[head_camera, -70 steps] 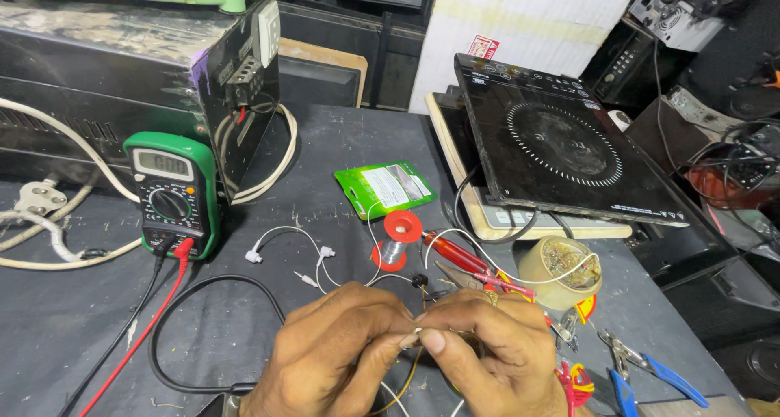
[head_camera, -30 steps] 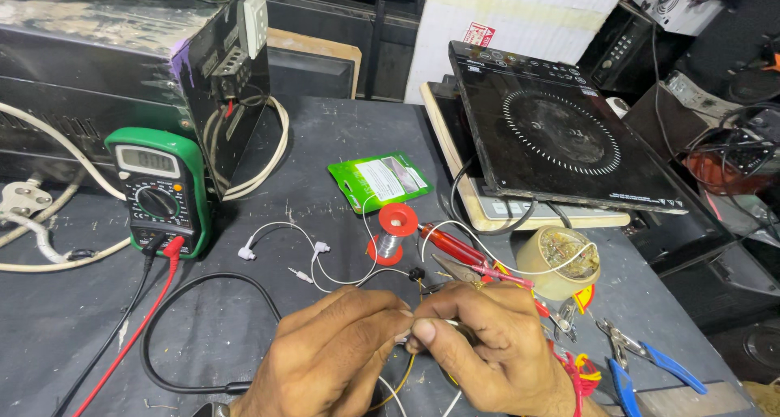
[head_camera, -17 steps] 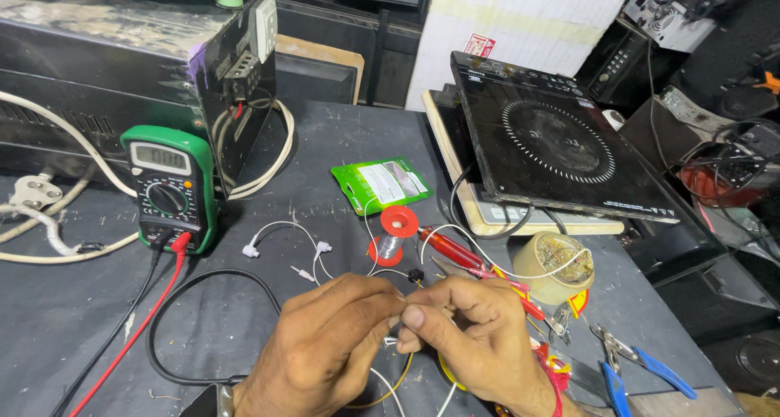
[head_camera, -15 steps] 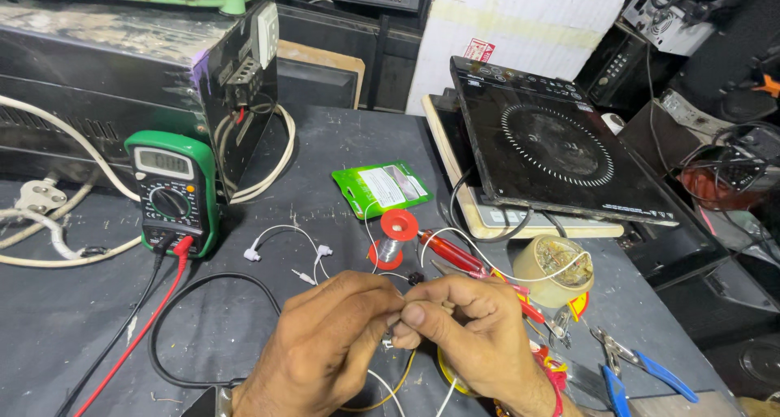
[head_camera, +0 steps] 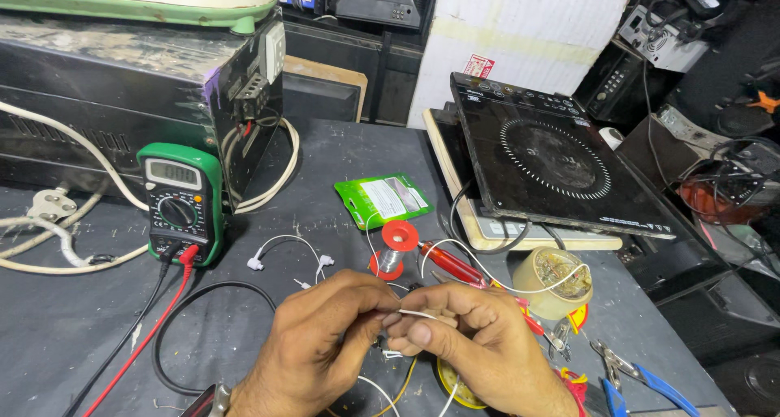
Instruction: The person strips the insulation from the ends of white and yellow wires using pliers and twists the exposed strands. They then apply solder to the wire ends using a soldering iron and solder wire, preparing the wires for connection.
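White wire (head_camera: 418, 313) lies crosswise between both hands; left hand (head_camera: 325, 336) pinches its left end, right hand (head_camera: 471, 344) pinches the other. Both are equally near; solder spool (head_camera: 394, 248) sits just beyond.

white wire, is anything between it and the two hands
Nothing visible. Both the left hand and the right hand already pinch the white wire directly between their fingers, meeting above the dark table.

Left hand (head_camera: 321, 344) and right hand (head_camera: 471, 344) pinch a thin white wire (head_camera: 416, 313) between fingertips — green multimeter (head_camera: 180, 202), solder spool (head_camera: 396, 246) and red screwdriver (head_camera: 455, 267) lie nearby.
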